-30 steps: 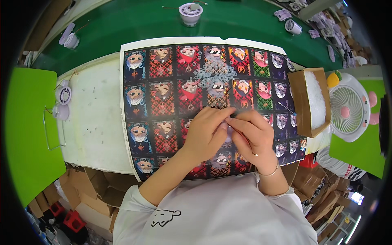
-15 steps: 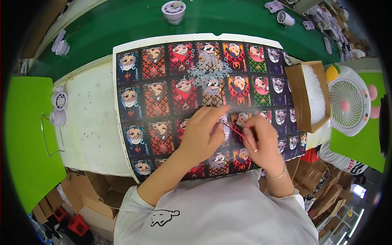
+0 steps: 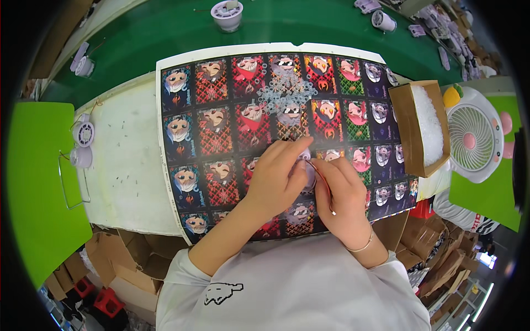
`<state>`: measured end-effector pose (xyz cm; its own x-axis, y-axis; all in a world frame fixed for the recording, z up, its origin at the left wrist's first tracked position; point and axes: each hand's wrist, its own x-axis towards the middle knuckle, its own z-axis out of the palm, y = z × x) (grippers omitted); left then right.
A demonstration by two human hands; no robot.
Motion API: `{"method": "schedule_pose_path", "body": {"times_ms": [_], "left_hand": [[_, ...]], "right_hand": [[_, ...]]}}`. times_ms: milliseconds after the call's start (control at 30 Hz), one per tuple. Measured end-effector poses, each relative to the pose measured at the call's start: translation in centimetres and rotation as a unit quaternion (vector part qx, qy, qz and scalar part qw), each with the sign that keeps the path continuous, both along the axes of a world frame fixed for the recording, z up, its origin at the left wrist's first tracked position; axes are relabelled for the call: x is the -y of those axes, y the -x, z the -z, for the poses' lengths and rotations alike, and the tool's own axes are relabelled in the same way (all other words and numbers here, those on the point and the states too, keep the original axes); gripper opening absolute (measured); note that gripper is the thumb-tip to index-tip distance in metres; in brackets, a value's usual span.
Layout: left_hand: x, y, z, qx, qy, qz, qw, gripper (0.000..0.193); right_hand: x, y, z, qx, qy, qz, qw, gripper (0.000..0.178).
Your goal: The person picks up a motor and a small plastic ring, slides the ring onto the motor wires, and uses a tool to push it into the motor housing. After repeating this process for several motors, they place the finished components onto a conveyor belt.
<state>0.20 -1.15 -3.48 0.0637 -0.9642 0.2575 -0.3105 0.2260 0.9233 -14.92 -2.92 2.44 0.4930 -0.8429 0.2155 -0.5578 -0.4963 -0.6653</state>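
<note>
A small lavender plastic part (image 3: 308, 181) is held above the printed sheet (image 3: 212, 144), partly hidden by my fingers. My left hand (image 3: 276, 179) is closed on it, with thumb and forefinger at its upper end. Thin red and dark wires (image 3: 326, 181) run from the part's top past my right hand (image 3: 345, 193), ending in a small white tip near the palm. My right fingers are pinched on the wires close to the part. Just beyond both hands lies a loose pile of small translucent rings (image 3: 284, 95).
An open cardboard box (image 3: 411, 129) of small white pieces stands right, beside a white fan (image 3: 472, 135). Lavender housings (image 3: 83, 135) sit on the left. A lavender cup-shaped unit (image 3: 227, 16) stands on the green surface (image 3: 165, 33). Cardboard boxes (image 3: 138, 251) are below the table edge.
My right hand has moved left and closer to the lavender part, and its fingers now meet the wires near the top. My left hand keeps its hold on the part.
</note>
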Motion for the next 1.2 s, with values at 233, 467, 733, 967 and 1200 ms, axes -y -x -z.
{"method": "schedule_pose_path", "body": {"times_ms": [233, 467, 733, 967, 1200], "left_hand": [[0.1, 0.1, -0.2, 0.028, 0.011, -0.018, 0.999, 0.039], [0.3, 0.2, -0.7, 0.017, -0.002, -0.023, 1.0, 0.035], [-0.7, 0.1, -0.4, -0.021, -0.031, -0.016, 0.999, 0.032], [-4.9, -1.8, -1.6, -0.273, -0.111, -0.031, 0.955, 0.03], [-5.8, -3.5, -4.1, 0.12, 0.124, 0.012, 0.985, 0.027]], "right_hand": [[0.5, -0.3, 0.4, 0.012, 0.03, 0.005, 0.999, 0.036], [5.2, 0.1, -4.0, -0.134, -0.003, -0.169, 0.976, 0.019], [8.0, 4.2, -0.7, -0.239, -0.022, -0.084, 0.967, 0.013], [6.6, 3.9, 1.3, -0.144, 0.057, 0.012, 0.988, 0.022], [10.3, -1.6, 3.5, -0.101, 0.085, -0.092, 0.987, 0.01]]}}
